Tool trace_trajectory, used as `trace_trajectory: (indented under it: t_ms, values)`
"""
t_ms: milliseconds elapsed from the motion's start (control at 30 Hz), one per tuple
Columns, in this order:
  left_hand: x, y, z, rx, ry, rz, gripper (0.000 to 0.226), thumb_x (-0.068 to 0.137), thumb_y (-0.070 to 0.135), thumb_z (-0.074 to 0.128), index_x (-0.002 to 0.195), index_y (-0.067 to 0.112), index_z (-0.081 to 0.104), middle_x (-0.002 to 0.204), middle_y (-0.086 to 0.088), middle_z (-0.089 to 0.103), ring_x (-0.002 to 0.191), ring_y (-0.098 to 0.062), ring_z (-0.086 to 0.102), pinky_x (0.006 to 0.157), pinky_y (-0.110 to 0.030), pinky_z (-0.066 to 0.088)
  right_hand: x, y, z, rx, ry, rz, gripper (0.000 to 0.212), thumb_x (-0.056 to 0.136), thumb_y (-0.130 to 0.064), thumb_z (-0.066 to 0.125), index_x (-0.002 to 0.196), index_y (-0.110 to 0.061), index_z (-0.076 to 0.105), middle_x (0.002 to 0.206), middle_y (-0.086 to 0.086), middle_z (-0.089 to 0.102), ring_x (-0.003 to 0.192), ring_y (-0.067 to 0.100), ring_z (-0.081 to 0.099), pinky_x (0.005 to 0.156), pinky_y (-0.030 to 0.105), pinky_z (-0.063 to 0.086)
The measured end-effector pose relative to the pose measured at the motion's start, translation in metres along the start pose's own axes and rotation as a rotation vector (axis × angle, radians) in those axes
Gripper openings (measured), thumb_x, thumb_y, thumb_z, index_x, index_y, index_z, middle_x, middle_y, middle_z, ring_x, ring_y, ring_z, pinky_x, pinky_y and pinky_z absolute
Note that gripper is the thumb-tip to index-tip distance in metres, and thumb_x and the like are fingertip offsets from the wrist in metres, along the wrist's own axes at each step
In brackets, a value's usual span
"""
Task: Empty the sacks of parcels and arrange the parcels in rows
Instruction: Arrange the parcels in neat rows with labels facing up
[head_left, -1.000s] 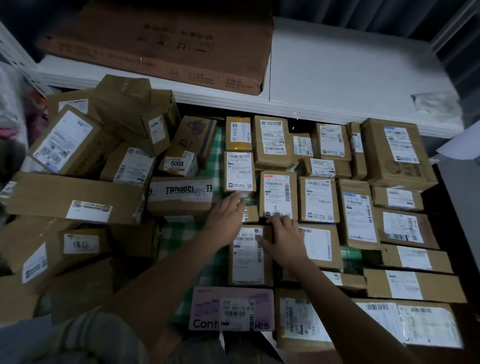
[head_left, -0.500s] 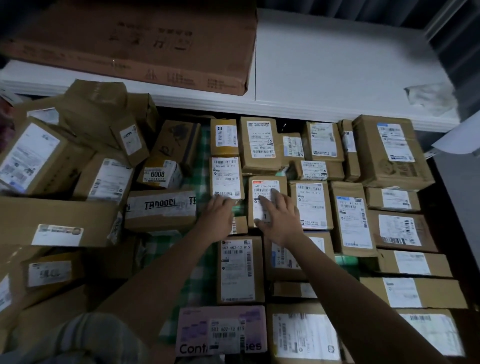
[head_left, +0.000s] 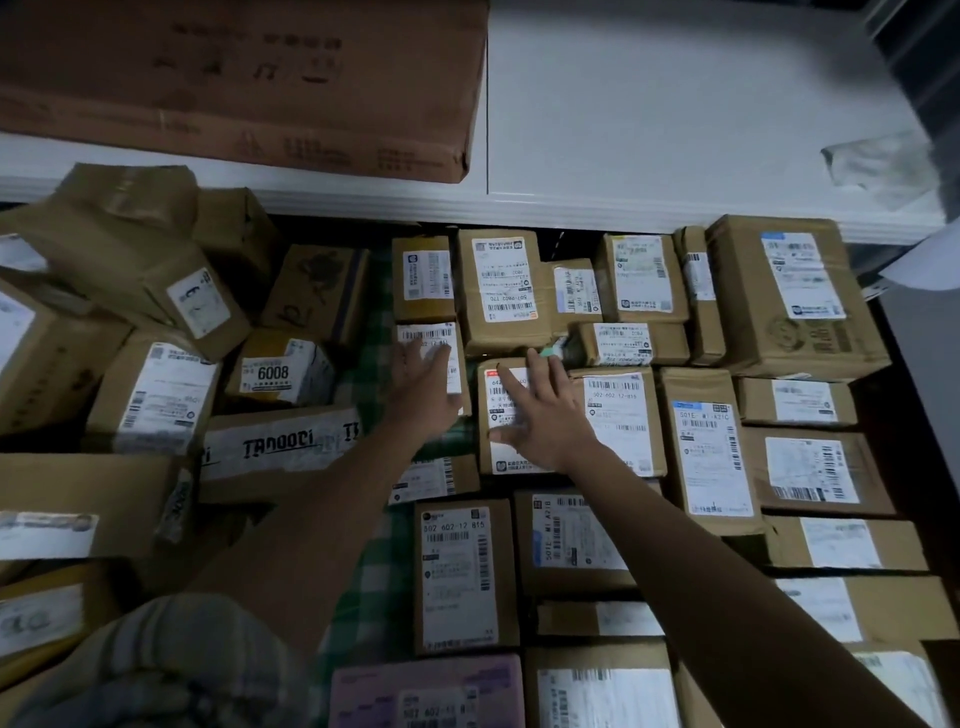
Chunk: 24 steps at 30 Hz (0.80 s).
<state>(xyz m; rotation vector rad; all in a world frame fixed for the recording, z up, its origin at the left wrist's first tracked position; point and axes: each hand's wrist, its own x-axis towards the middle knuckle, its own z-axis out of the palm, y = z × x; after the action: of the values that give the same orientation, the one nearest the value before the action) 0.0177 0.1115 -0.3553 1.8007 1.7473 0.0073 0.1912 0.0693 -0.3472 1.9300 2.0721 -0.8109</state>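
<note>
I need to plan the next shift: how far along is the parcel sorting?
Done: the right side holds tidy rows of parcels, labels up. In hand: the left hand and right hand press flat on two small boxes at the rows' left edge, nudging them into line. Left: the jumbled heap on the left, including the 6008 box, is unsorted. No sacks are in view.

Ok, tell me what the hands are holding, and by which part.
Nothing is gripped. The left hand and the right hand each lie flat on a parcel's labelled top.
</note>
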Motion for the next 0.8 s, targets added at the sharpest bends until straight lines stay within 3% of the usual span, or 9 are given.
trace_trajectory:
  t_ms: [200,400,533,700,800]
  values:
    - [0.001,0.000,0.003,0.053,-0.009,-0.002,0.075,0.090,0.024,0.061,0.151,0.026,0.016,0.160,-0.002,-0.004,0.146,-0.031,-0.011,0.115,-0.058,0.016,0.012,0.002,-0.003,0.147,0.075,0.014,0.086,0.092,-0.052,0.056,0.155,-0.032,0.002,0.158,0.007,-0.028,0.145,0.026,-0.027,0.119,0.051,0.003]
    - [-0.012,0.013,0.003,0.147,0.019,0.013,0.068,0.096,0.024,0.053,0.151,0.022,0.014,0.161,-0.008,-0.007,0.146,-0.032,-0.013,0.117,-0.052,-0.005,0.005,0.004,-0.001,0.227,0.260,-0.047,0.078,0.092,-0.049,0.057,0.155,-0.023,0.018,0.162,0.011,-0.013,0.148,0.029,-0.017,0.120,0.051,0.010]
    - [-0.016,0.030,0.009,0.158,-0.051,0.154,0.075,0.096,0.046,0.048,0.154,0.026,0.004,0.161,-0.009,-0.012,0.146,-0.029,-0.018,0.115,-0.055,-0.013,-0.024,0.028,-0.004,0.183,0.400,-0.006,0.076,0.089,-0.059,0.056,0.152,-0.026,0.029,0.163,0.010,0.001,0.149,0.031,-0.009,0.119,0.049,0.004]
    - [-0.013,0.054,0.013,0.234,-0.178,0.191,0.093,0.090,0.058,0.050,0.154,0.023,-0.008,0.158,-0.014,-0.021,0.145,-0.030,-0.022,0.113,-0.053,-0.019,-0.052,0.070,-0.012,0.131,0.017,0.140,0.093,0.085,-0.051,0.065,0.155,-0.037,0.005,0.161,0.000,-0.022,0.144,0.033,-0.028,0.119,0.050,-0.004]
    - [-0.012,0.059,0.020,0.282,-0.203,0.178,0.099,0.088,0.055,0.057,0.153,0.024,-0.011,0.157,-0.016,-0.024,0.145,-0.031,-0.020,0.114,-0.052,-0.016,-0.053,0.077,-0.011,0.120,-0.061,0.115,0.101,0.084,-0.049,0.068,0.154,-0.039,-0.004,0.158,-0.002,-0.029,0.141,0.032,-0.034,0.118,0.049,-0.007]
